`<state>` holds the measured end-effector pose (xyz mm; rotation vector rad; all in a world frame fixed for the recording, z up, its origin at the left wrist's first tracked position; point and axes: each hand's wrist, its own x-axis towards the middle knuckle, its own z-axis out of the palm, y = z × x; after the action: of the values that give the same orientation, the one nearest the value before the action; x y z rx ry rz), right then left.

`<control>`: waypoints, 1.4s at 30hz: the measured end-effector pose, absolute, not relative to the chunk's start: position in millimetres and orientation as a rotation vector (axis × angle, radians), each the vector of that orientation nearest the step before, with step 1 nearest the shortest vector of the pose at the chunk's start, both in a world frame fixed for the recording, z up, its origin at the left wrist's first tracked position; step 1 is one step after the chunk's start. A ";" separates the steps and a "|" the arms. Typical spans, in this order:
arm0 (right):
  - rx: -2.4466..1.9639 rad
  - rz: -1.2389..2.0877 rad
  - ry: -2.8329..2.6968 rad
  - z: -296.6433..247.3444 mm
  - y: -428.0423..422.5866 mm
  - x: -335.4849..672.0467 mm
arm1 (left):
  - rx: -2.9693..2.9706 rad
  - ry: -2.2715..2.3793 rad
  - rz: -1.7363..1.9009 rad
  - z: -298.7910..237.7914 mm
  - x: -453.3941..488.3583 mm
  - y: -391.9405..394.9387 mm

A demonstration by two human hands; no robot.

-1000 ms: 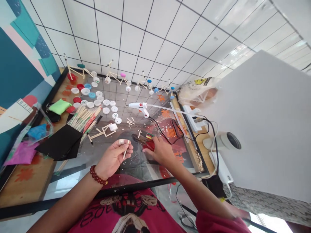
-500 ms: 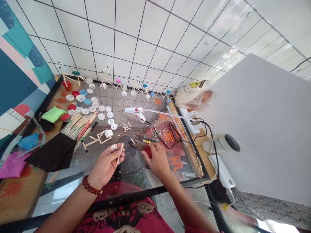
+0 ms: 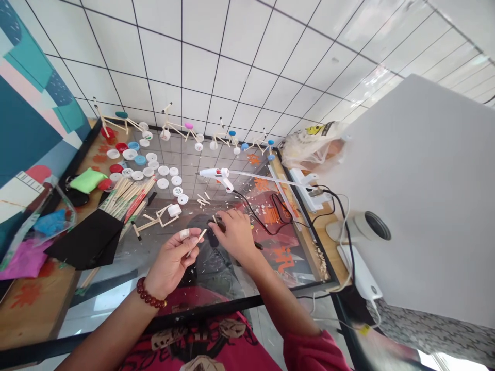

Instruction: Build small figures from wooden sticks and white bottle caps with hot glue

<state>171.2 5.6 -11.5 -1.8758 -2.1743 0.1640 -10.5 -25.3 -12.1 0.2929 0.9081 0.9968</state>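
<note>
My left hand [image 3: 178, 253] pinches a short wooden stick [image 3: 198, 242] between thumb and fingers, above the glass tabletop. One finger has a white wrap round it. Just to its right and slightly farther away, my right hand [image 3: 235, 234] is palm down, thumb and index finger closing round a small wooden stick piece [image 3: 215, 219]. Under that hand lies a dark tool, mostly hidden; only dark bits of it show. Left of my hands, a stick frame [image 3: 154, 220] with a white bottle cap [image 3: 175, 210] rests on the glass.
Beyond my hands lies a white glue gun [image 3: 215, 174] with its cord trailing right. Bottle caps [image 3: 163, 183], a bundle of sticks [image 3: 126, 198] and black sheets [image 3: 87, 239] are at left. Stick figures [image 3: 180, 128] line the wall. A power strip [image 3: 307, 190] is at right.
My right hand has left the red-handled tool's grip area and moved forward and left to the small stick piece. The left hand's stick is tilted more to the right.
</note>
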 end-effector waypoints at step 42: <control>-1.083 1.042 -1.787 5.1 -8.0 169.2 | 1.142 1.427 1.353 8.2 -29.4 -40.2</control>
<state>169.2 -8.0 5.1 -1.0831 -1.7874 1.0424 -29.4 -40.2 8.2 1.1418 1.4266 1.3534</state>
